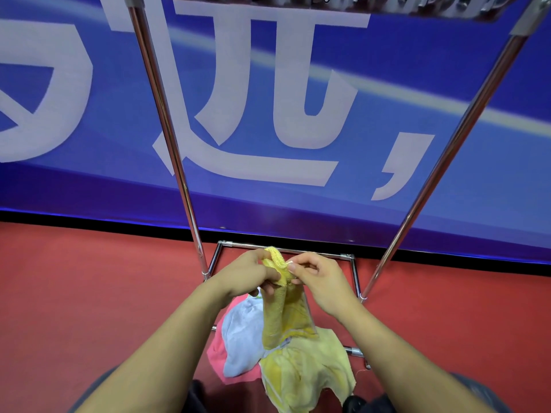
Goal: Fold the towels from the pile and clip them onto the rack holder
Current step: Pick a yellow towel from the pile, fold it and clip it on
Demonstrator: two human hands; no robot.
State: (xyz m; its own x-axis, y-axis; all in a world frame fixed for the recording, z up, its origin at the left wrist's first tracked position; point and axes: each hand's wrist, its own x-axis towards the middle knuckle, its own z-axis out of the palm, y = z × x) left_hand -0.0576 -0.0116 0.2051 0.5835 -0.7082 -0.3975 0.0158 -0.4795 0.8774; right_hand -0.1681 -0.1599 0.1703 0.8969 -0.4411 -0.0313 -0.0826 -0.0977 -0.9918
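Between rack poles (167, 120), both hands' grip pinches yellow towel (278, 296) w/ towel pile (247, 338) below

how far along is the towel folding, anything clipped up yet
Early, it seems. No towel shows on the rack, though its clip bar is mostly out of view. In hand: left hand and right hand pinch the yellow towel, bunched. Left: light blue towel, pink towel and pale yellow towel lie piled on the floor.
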